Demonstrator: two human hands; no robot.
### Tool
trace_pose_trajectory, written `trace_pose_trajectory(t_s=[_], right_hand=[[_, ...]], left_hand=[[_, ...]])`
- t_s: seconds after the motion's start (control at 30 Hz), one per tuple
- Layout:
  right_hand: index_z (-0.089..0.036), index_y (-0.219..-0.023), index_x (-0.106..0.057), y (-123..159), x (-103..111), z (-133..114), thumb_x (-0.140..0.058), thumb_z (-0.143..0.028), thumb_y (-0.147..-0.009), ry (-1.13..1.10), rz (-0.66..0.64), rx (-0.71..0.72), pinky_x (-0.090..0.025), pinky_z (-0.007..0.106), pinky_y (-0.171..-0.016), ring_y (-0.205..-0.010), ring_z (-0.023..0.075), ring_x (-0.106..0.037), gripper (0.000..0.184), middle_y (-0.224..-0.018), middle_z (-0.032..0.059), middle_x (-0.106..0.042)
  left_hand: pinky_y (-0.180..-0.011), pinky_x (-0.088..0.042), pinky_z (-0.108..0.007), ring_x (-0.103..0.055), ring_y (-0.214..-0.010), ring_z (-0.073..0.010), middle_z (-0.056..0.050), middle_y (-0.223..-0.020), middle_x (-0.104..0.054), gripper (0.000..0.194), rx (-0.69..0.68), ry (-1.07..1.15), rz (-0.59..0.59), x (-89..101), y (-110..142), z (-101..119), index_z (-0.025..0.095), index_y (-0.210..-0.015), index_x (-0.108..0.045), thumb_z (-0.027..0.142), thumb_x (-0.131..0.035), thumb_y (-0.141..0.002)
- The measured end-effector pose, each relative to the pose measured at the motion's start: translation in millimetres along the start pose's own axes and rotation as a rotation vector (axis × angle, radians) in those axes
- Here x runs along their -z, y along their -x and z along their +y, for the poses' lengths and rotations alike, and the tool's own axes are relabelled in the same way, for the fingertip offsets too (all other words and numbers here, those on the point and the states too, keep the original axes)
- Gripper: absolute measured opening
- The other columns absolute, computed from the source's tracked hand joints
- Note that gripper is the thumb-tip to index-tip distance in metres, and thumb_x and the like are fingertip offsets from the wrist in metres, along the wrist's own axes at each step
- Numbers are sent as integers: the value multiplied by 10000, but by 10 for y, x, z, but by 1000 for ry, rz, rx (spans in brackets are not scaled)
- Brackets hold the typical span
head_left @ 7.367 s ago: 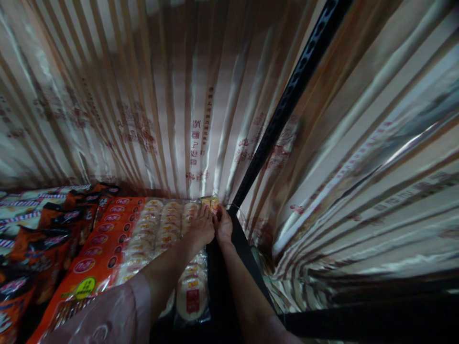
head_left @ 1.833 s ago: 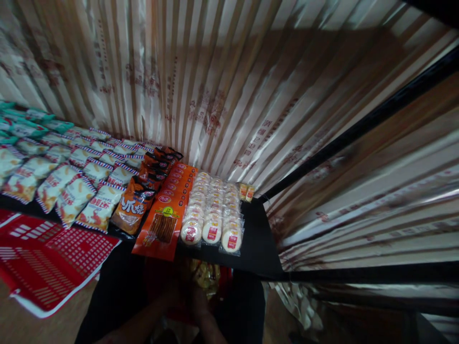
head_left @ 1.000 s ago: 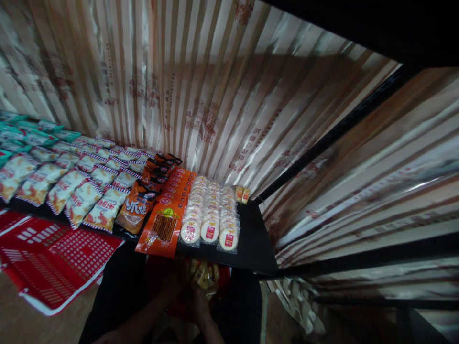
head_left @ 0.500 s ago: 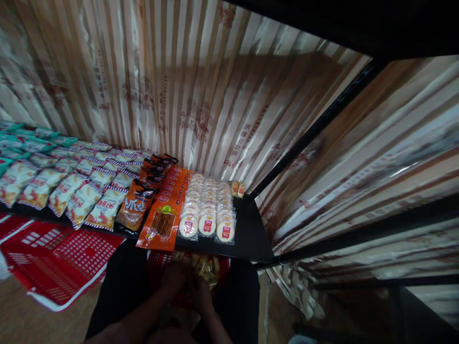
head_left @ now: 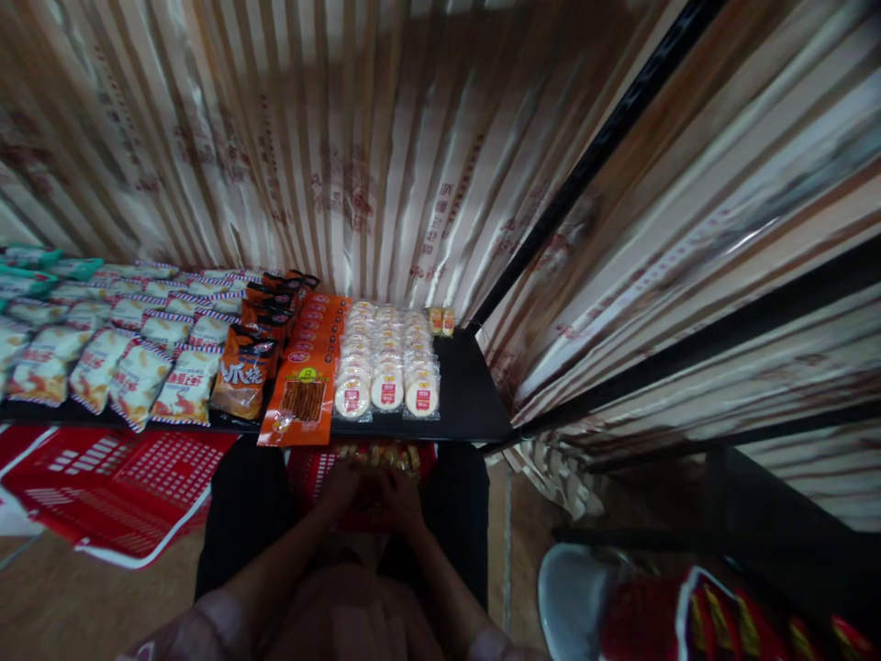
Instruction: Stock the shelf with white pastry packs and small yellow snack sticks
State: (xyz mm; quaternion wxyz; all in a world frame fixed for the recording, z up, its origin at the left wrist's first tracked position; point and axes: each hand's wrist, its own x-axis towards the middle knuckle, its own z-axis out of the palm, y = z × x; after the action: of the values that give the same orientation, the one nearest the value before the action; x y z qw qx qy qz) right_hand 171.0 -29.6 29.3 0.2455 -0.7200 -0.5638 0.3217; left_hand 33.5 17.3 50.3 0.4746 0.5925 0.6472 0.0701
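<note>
L hand point(head_left: 340, 484) & R hand point(head_left: 399, 493) sitting low at gold packs point(head_left: 395, 457)

Via head cam I'm seeing both hands close tog. at the near side of the gold packs, which are lying in the red basket point(head_left: 311, 470) btwn the dark trouser legs point(head_left: 244, 519), just below the front edge of the black shelf point(head_left: 472, 399). Fingers are showing too dark; can't tell if they're clamping a pack or sitting apart. On the shelf, L to R, I'm getting green bags point(head_left: 31, 257), white bags w/ striped edges point(head_left: 184, 386), orange-black bags point(head_left: 239, 378), flat orange packs point(head_left: 301, 390), 3 rows of round white crackers point(head_left: 386, 390) in clear wrap, then 2 small yellow packs point(head_left: 441, 321) standing at the back R corner nr the black post point(head_left: 574, 179). Pleated curtain point(head_left: 385, 193) is hanging behind. Second basket point(head_left: 130, 482) is sitting below the shelf, far L.
</note>
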Motion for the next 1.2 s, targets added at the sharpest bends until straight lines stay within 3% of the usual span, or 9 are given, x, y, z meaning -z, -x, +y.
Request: trace_pose_trajectory(t_s=[0.13,0.4,0.67,0.87,1.0,1.2], right_hand=[[-156,-987,-671,-21,96,-5,-401,-278,-888,-24,43,23,-449,299,-870,-962,192,-625,313,-1017,97,-694],[-200,-760,-633,-42,288,-35,-329,-399,-908,-13,97,38,-436,242,-654,-689,153,-609,392,-717,19,-653],[-205,-755,-648,-37,473,-61,-351,-435,-899,-55,147,23,-415,196,-648,-669,129,-586,402,-694,10,-654],[-197,-778,-661,-25,592,-112,-360,-462,-876,-143,190,-10,-416,204,-651,-685,139,-583,413,-723,19,-666],[-202,-701,-633,-13,656,-171,-368,-489,-849,-136,211,-82,-394,210,-610,-639,140,-556,417,-646,4,-625],[-190,-634,-596,0,715,-208,-386,-492,-822,-246,252,-73,-363,197,-542,-566,122,-502,413,-550,-18,-550]], left_hand=[[-884,-395,-207,-580,-1037,-144,-59,-1095,-661,317,-42,19,49,-8,-1,29,162,-979,-641,178,-337,-893],[-818,-411,-226,-598,-945,-155,-60,-1007,-678,278,-138,99,64,-44,-5,67,155,-914,-646,203,-375,-876],[-756,-413,-247,-585,-810,-156,-40,-814,-663,300,-220,88,76,-39,72,225,172,-752,-617,256,-358,-876],[-777,-428,-264,-601,-847,-172,-53,-869,-671,323,-290,182,56,-33,110,314,157,-826,-629,319,-352,-861],[-796,-442,-272,-608,-882,-196,-77,-906,-681,367,-345,271,47,-37,105,359,133,-884,-636,370,-361,-835],[-821,-454,-291,-614,-886,-211,-92,-908,-691,379,-372,375,71,-35,119,462,126,-878,-648,408,-408,-797]])
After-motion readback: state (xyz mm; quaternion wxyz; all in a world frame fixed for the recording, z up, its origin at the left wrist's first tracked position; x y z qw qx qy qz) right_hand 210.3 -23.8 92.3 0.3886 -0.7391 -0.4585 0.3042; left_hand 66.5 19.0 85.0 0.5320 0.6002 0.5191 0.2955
